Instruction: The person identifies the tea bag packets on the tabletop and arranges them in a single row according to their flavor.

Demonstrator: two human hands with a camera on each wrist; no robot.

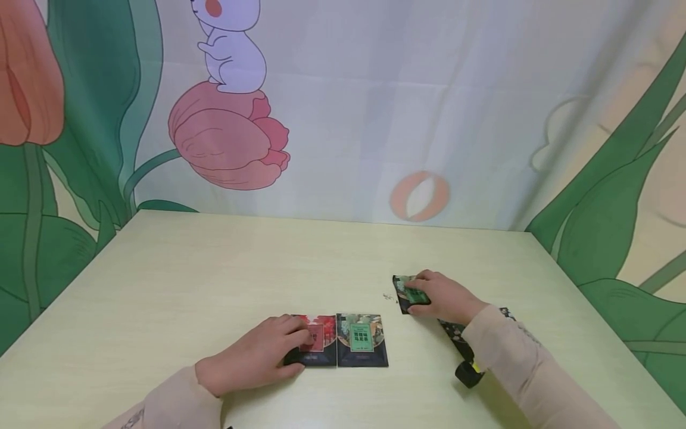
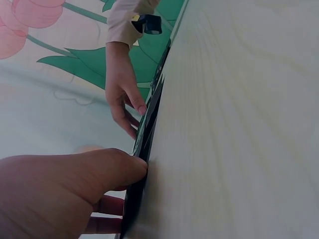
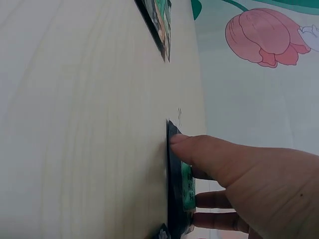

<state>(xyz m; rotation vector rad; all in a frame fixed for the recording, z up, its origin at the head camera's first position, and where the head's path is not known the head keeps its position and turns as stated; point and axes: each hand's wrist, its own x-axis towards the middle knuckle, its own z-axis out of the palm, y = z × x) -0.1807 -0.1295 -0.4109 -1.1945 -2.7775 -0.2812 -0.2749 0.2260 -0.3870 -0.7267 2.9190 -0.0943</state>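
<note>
Right hand [image 1: 447, 298] pinches outer green packet [image 1: 402, 293], beyond and right of central packet [image 1: 362, 339].
Left hand [image 1: 262, 351], nearer the central packet, appears to grip red packet [image 1: 323, 339] immediately left of it; contact partly hidden.

head: above, forward-down | wrists: close, across tabletop [image 1: 214, 268] | shared: right hand [image 1: 446, 298]

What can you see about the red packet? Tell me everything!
The red packet is a thin, squarish pouch that looks like smooth plastic or foil. A red label with writing sits on a leafy-looking red picture, above a dark band. It lies face up on the pale table, right beside a green-labelled packet. The left hand grips its left side, hiding part of it.
</note>
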